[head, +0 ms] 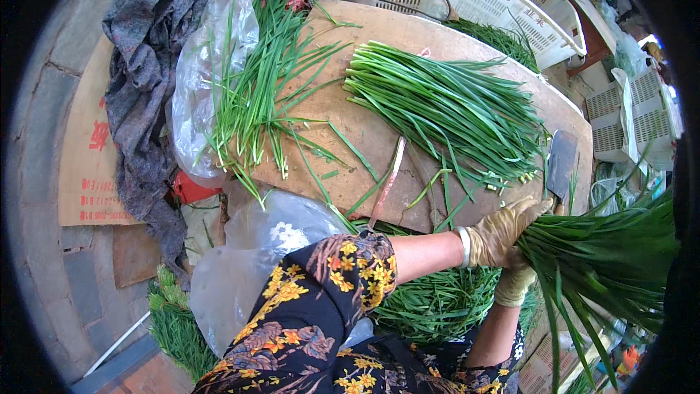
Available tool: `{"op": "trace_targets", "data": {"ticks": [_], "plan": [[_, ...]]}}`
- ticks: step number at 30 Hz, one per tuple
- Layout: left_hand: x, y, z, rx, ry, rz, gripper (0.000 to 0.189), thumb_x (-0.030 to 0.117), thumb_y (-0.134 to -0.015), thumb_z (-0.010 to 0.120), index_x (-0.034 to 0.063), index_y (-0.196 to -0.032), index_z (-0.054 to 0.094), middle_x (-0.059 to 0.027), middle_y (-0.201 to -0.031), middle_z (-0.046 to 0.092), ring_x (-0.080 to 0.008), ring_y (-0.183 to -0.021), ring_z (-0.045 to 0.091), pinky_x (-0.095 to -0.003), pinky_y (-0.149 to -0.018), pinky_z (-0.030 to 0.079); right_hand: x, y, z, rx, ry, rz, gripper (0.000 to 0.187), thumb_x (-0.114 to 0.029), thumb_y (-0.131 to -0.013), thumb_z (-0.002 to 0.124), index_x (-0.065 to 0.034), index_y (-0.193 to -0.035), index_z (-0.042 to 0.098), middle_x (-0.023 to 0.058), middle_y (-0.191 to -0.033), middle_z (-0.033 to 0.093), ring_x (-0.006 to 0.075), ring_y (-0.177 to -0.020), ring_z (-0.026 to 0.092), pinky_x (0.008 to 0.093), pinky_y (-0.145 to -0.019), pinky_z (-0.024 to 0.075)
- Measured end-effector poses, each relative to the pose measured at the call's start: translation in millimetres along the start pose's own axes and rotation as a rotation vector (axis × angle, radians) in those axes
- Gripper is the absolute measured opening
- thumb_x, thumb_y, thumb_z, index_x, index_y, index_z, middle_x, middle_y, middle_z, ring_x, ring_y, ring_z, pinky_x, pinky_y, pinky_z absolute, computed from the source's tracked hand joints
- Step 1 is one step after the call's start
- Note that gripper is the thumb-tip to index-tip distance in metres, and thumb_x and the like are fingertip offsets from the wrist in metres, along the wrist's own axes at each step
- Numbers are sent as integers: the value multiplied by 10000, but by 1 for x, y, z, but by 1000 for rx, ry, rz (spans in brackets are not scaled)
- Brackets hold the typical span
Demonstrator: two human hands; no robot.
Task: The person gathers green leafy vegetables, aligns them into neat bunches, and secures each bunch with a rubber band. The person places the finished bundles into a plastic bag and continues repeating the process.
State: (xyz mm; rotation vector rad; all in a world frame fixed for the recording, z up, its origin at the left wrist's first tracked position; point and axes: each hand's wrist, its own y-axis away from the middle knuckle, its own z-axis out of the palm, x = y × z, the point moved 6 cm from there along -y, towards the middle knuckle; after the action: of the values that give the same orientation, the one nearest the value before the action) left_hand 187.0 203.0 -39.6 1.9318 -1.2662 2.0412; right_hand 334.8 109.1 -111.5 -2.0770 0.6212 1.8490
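Observation:
A large bundle of green garlic chives [612,254] extends to the right from my two gloved hands. My left hand [500,230] grips its narrow end from above, fingers stretched along it. Below, my right hand [515,282] holds the same end, its fingers mostly hidden under the leaves. A cleaver [561,167] lies flat at the board's right edge, just above my hands. On the wooden board [328,109] rests another bundle of chives [443,104], stem ends to the left. A looser pile [257,82] lies at the board's left, partly on clear plastic.
A reddish strip [389,180] and cut chive bits lie on the board. Loose chives [443,303] are heaped below my left forearm. White plastic crates [514,5] stand behind the board. A grey cloth [147,65] and a plastic bag [262,262] are at the left.

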Motion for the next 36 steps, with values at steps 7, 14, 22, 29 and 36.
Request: {"op": "trace_targets", "data": {"ticks": [7, 14, 22, 29, 36], "plan": [[-25, 3, 20, -146, -136, 9, 934, 361, -681, 729, 71, -1468, 319, -264, -1376, 432, -382, -1319, 390, -453, -1128, 292, 1, 2, 9, 66, -259, 45, 428, -114, -828, 736, -75, -1224, 578, 14, -1167, 572, 162, -1003, 534, 348, -898, 474], [48, -27, -44, 27, -453, 6, 854, 327, -612, 707, -29, -1338, 432, -279, -1192, 508, -404, -1107, 540, -472, -959, 432, -68, 20, 62, -88, -495, 142, 800, -461, -883, 634, -76, -1501, 302, 99, -1531, 355, 279, -1399, 343, 457, -1168, 245], [85, -28, -200, 130, -1316, 277, 332, 230, -855, 544, 71, -1144, 586, -73, -872, 657, -226, -831, 650, -478, -912, 470, -106, 0, 247, -572, -633, 183, 788, -558, -904, 554, -104, -1500, 311, 70, -1543, 345, 258, -1411, 334, 443, -1177, 236], [-35, -9, -296, -243, -1595, -258, 472, 175, -940, 435, 122, -1409, 430, -92, -1118, 652, -241, -1046, 628, -561, -1036, 362, -81, -1, 357, -663, -308, 459, 660, -192, -877, 699, -16, -1431, 387, 102, -1151, 614, 174, -1010, 604, 313, -851, 515], [-60, -6, -286, -68, -1591, -176, 420, 178, -952, 427, 77, -1350, 512, -160, -1193, 635, -353, -1166, 558, -590, -1101, 249, -177, -43, 321, -390, 891, -1033, 794, -245, -683, 822, -36, -1362, 468, 174, -1345, 527, 340, -1256, 481, 500, -1084, 331]]}}
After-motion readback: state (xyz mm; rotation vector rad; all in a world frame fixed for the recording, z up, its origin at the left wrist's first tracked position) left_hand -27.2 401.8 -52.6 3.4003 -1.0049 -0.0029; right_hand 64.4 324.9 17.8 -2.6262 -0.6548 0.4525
